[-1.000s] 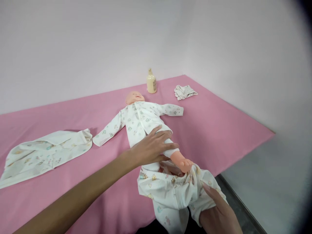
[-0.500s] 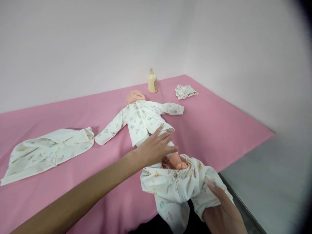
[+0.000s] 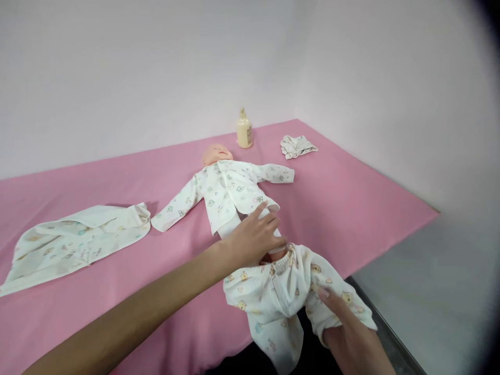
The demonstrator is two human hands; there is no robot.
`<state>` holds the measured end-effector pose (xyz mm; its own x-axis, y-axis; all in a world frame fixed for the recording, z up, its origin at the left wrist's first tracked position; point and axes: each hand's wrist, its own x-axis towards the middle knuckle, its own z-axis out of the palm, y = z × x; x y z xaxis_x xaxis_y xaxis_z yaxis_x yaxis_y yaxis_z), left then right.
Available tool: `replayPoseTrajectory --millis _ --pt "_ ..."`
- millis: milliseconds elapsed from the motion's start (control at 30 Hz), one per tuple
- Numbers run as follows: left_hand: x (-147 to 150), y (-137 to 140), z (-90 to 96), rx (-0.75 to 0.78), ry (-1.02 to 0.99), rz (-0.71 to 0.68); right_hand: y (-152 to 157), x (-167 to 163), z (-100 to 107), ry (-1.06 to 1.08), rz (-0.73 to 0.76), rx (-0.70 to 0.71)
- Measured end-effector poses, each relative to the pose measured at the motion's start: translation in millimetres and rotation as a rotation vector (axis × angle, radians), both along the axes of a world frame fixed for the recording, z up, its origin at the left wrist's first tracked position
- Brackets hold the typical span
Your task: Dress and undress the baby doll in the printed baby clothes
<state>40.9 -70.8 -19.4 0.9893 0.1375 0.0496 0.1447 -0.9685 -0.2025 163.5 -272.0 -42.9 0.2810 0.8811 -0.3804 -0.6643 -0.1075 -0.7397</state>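
A baby doll (image 3: 216, 154) lies on its back on the pink-covered table, in a white printed jacket (image 3: 244, 187). My left hand (image 3: 255, 237) is closed around the doll's lower leg, below the jacket hem. White printed baby pants (image 3: 260, 291) with an elastic waist hang over the table's near edge. The doll's feet are hidden inside the waist opening. My right hand (image 3: 353, 330) grips one pant leg, its thumb outside on the cloth and its other fingers hidden inside the leg.
To the left lies a white printed cloth garment (image 3: 78, 242). A cream pump bottle (image 3: 244, 130) stands behind the doll's head. Folded cloth (image 3: 297, 147) sits at the back right. The pink tabletop (image 3: 344, 203) ends at a near-right edge, and a pale wall runs behind.
The pants have moved up over the doll's foot, which showed in the waist opening before and is now covered. My right hand has shifted slightly inward; my left stays on the leg.
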Motion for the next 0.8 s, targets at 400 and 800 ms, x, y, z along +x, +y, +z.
replayPoseTrajectory --millis 400,800 --pt "2 2 -7.2 -0.080 -0.067 0.033 17 3 -2 -0.131 0.041 -0.180" --pt "4 -3 -12.8 -0.133 -0.110 0.080 20 -25 -17 -0.177 -0.014 -0.117"
